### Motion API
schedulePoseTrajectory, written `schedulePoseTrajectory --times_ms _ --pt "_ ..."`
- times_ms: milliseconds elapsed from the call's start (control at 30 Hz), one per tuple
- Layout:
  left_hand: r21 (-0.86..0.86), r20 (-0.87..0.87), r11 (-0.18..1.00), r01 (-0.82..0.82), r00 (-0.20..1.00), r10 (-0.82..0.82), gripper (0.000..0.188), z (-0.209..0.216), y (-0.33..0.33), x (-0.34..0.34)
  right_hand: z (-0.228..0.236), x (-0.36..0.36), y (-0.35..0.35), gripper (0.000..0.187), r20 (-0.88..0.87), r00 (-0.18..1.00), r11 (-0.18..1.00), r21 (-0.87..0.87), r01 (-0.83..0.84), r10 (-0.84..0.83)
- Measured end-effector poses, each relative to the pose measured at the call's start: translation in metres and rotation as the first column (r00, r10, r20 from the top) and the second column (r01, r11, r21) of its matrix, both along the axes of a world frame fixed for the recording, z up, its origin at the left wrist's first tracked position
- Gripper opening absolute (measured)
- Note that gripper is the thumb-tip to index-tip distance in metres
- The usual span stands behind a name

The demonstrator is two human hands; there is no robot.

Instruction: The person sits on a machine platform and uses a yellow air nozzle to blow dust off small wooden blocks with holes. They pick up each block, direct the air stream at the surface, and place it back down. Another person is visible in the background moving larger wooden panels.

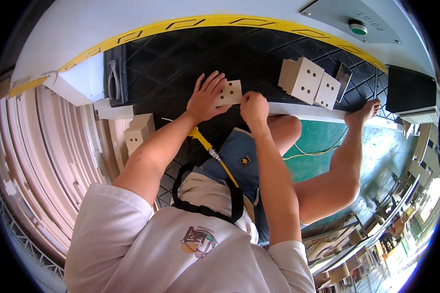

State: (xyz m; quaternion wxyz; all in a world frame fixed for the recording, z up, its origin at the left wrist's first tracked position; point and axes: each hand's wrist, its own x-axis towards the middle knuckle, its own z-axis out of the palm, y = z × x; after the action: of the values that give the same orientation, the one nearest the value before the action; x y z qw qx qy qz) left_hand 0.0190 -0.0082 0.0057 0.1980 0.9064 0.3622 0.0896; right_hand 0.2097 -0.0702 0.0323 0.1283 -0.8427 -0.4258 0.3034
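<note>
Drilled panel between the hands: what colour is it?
The drilled panel is pale cream with dark holes, seen in the head view.

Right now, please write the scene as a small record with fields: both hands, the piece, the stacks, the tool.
Left hand: fingers spread, over the piece's left part
Right hand: curled, at its right edge; grip unclear
Piece: pale flat wooden panel with round holes
Right stack: pale wooden pieces with round holes, on the black surface
Left stack: similar pale pieces, beyond the left forearm
Tool: yellow hose-fed gun, near blue shorts
</note>
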Motion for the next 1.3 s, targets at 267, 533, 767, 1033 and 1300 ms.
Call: schedulePoseTrajectory --times_ms 267,533,767,1033,1300 --pt "-0.024 -0.008 1.0 0.001 1.0 -0.001 0.084 0.001 0.002 0.002 -0.022 0.022 0.003 0.021 -0.283 0.958 0.943 0.309 0.126 -0.035" --pt "-0.019 0.003 1.0 -0.002 1.0 0.002 0.086 0.001 0.001 0.001 -0.02 0.024 0.01 0.019 -0.34 0.94 0.966 0.235 0.105 -0.02" --pt "-0.003 0.012 1.0 -0.006 1.0 0.006 0.085 0.003 0.001 0.0 -0.023 0.02 0.016 0.02 -0.333 0.933 0.946 0.237 0.221 -0.135" --pt "0.029 0.024 1.0 0.0 1.0 -0.001 0.085 -0.002 0.0 -0.001 -0.014 0.0 -0.001 0.021 -0.041 0.997 0.988 0.14 0.067 -0.062" --pt "0.011 0.016 1.0 -0.01 1.0 0.01 0.088 0.0 0.001 0.001 -0.007 0.022 -0.02 0.02 -0.385 0.912 0.937 0.246 0.25 -0.142"
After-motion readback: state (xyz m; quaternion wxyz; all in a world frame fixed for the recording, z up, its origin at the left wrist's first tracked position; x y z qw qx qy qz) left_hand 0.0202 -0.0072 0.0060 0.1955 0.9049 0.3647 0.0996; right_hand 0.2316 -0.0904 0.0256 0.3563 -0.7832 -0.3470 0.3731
